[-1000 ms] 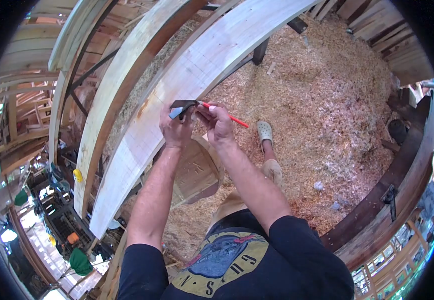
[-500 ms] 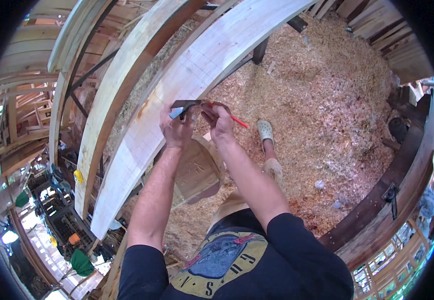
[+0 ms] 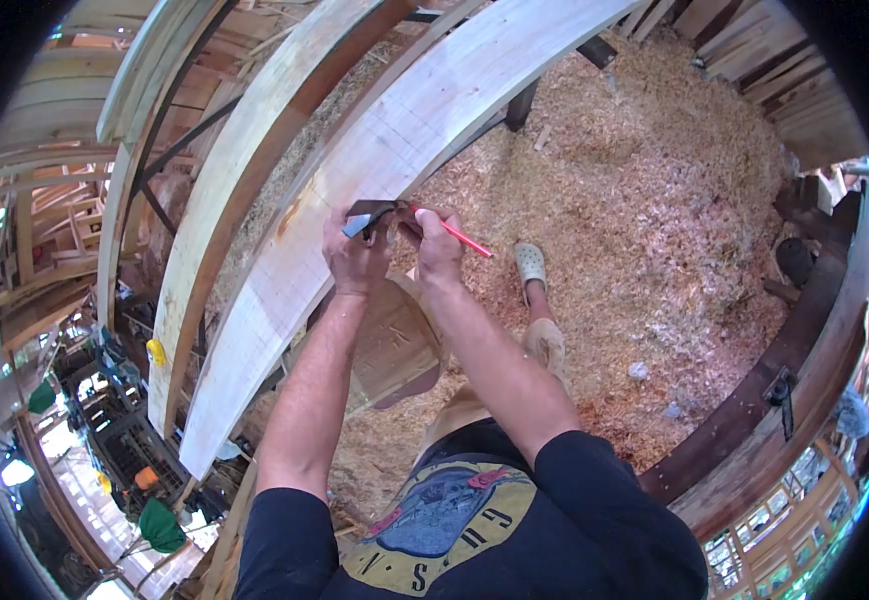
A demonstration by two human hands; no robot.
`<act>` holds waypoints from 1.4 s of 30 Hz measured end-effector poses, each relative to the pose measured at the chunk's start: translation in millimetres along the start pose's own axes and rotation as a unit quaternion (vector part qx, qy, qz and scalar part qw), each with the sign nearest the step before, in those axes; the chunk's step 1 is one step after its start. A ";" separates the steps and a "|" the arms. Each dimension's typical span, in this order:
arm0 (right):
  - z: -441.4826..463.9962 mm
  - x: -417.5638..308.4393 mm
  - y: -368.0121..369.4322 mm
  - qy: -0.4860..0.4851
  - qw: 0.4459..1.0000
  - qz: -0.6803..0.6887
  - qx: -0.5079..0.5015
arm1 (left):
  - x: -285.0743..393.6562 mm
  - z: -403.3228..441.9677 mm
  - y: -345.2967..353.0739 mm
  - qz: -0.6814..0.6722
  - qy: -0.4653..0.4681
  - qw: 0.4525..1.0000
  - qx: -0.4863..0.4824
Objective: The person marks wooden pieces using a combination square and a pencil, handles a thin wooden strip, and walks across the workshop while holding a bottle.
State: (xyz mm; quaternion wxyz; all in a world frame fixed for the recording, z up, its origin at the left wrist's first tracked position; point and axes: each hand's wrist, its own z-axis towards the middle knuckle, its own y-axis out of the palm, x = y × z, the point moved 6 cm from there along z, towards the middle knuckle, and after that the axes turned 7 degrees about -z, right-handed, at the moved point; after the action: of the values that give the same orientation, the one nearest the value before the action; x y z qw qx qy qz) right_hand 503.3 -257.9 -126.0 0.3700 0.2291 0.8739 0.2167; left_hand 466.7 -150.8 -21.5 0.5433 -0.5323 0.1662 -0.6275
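Observation:
My left hand (image 3: 356, 258) is closed around a dark, flat metal tool (image 3: 372, 208) with a pale blue, shiny part below its top edge. Its exact kind I cannot make out. Close beside it, my right hand (image 3: 438, 248) pinches a red pencil (image 3: 466, 238). One end of the pencil meets the tool's right end between my fingertips; the other slants down to the right. Both hands are in front of a long curved pale timber (image 3: 284, 270), which has thin lines drawn across its face. Fingers partly hide the tool and the pencil's upper end.
A wooden block or stump (image 3: 394, 335) stands below my hands. Wood shavings (image 3: 654, 220) cover the floor. Another curved timber (image 3: 199, 235) lies to the left, with a yellow round item (image 3: 157, 351) on it. A dark curved beam (image 3: 754, 400) runs along the right, bearing a clamp-like black tool (image 3: 781, 392).
My right fingers have closed in more tightly around the pencil, and its free end has shifted slightly left and down. The tool in my left hand has tilted a little, showing more of the blue part.

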 end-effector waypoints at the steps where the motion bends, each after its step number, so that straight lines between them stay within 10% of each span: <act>1: -6.1 -4.6 2.8 0.000 1.000 0.002 -0.007 | 0.5 -0.8 -0.8 -0.003 0.001 1.000 0.000; 42: -30.1 -13.7 -84.4 0.078 0.992 -0.068 -0.074 | -17.5 -17.9 -18.0 -0.022 -0.037 0.999 -0.013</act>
State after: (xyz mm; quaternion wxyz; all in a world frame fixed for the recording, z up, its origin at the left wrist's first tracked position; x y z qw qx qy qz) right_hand 469.1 -339.5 -145.7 0.3304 0.1231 0.8953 0.2722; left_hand 439.7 -136.0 -22.6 0.5286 -0.5658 0.1423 -0.6166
